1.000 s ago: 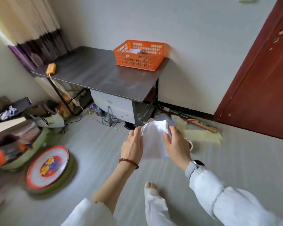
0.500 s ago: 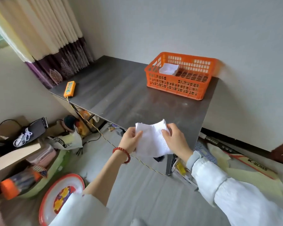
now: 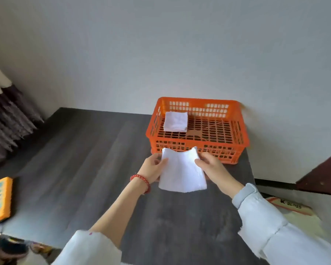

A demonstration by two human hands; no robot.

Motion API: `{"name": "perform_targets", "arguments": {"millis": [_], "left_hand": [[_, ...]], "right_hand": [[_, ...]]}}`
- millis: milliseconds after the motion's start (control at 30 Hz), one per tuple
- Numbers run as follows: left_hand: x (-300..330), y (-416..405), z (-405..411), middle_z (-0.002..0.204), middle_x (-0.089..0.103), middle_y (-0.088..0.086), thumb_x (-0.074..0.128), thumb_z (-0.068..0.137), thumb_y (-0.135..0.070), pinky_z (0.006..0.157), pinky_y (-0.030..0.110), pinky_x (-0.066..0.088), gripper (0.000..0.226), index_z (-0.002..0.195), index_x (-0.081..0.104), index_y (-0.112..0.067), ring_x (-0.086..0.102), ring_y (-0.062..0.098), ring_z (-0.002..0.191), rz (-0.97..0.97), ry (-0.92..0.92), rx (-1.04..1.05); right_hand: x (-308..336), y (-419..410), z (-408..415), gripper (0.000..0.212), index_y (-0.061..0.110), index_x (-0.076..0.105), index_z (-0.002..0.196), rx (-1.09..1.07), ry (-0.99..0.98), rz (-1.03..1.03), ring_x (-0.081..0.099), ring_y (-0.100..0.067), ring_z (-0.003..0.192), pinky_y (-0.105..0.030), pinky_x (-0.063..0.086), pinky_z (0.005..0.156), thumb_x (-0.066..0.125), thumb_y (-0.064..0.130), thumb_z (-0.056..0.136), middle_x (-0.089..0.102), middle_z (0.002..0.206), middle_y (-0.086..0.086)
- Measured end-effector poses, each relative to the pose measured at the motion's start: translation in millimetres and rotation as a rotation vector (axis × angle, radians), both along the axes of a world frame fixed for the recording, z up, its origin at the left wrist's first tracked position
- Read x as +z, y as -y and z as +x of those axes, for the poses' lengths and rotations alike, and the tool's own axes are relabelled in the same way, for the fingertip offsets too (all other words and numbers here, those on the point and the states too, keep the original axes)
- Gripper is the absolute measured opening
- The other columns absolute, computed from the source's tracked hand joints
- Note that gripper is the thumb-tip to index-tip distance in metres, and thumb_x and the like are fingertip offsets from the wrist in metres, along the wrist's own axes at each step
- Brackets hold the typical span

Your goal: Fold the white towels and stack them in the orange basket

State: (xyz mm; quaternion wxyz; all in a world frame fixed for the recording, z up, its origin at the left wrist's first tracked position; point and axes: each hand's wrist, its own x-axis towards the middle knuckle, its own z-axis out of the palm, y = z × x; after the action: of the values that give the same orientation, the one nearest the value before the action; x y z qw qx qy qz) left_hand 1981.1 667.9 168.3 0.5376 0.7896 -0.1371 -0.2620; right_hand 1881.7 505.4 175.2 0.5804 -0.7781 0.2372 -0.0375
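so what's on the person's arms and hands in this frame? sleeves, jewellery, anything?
The left hand is bare, with a red beaded bracelet at the wrist; its white sleeve is pushed up near the elbow and has a small pink mark on it. The right hand is also bare, and a pale blue-white sleeve with a grey-blue band at its end reaches the wrist. No rings are visible.

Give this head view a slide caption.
Both hands, left hand and right hand, hold a white towel before the orange basket.
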Motion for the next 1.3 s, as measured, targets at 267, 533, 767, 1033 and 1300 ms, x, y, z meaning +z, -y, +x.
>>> {"name": "perform_targets", "arguments": {"millis": [267,533,767,1033,1300], "left_hand": [[0,140,134,0.078,0.053,0.0,0.042,0.096,-0.022,0.057,0.022,0.043,0.012,0.098,0.05,-0.014,0.051,0.015,0.069,0.1,0.228,-0.139],[-77,271,232,0.072,0.048,-0.004,0.039,0.096,-0.022,0.059,0.024,0.042,0.014,0.083,0.045,-0.02,0.048,0.016,0.068,0.311,0.21,-0.182],[-135,324,271,0.101,0.063,0.01,0.039,0.095,-0.021,0.066,0.03,0.044,0.027,0.118,0.048,-0.011,0.055,0.024,0.081,0.479,0.311,-0.21],[-158,326,262,0.125,0.047,0.009,0.046,0.09,-0.021,0.081,0.035,0.041,0.051,0.137,0.029,-0.01,0.045,0.026,0.111,0.825,0.934,-0.393],[-171,314,246,0.155,-0.004,0.008,0.015,0.096,-0.048,0.112,0.051,-0.006,0.064,0.146,0.002,-0.01,-0.012,0.025,0.142,1.035,0.859,-0.694]], "right_hand": [[7,116,110,0.008,0.014,0.053,0.098,-0.218,0.033,-0.203,0.05,-0.013,0.076,-0.023,0.036,0.06,0.048,0.014,0.092,0.056,0.086,0.002],[-69,233,216,0.015,0.009,0.053,0.104,-0.266,-0.161,-0.345,0.053,-0.022,0.068,-0.037,0.042,0.063,0.046,0.016,0.093,0.06,0.084,-0.009],[-139,282,254,0.018,0.008,0.051,0.108,-0.255,-0.267,-0.336,0.056,-0.024,0.078,-0.038,0.045,0.069,0.045,0.017,0.094,0.056,0.085,-0.004],[-169,288,261,0.033,0.013,0.043,0.122,-0.185,-0.428,-0.757,0.058,-0.028,0.092,-0.037,0.047,0.07,0.051,0.022,0.091,0.058,0.109,-0.008],[-182,282,242,0.055,0.022,0.006,0.148,0.314,-0.478,-1.133,-0.008,-0.018,0.144,-0.049,0.004,0.115,0.021,0.042,0.098,-0.004,0.157,-0.003]]}}
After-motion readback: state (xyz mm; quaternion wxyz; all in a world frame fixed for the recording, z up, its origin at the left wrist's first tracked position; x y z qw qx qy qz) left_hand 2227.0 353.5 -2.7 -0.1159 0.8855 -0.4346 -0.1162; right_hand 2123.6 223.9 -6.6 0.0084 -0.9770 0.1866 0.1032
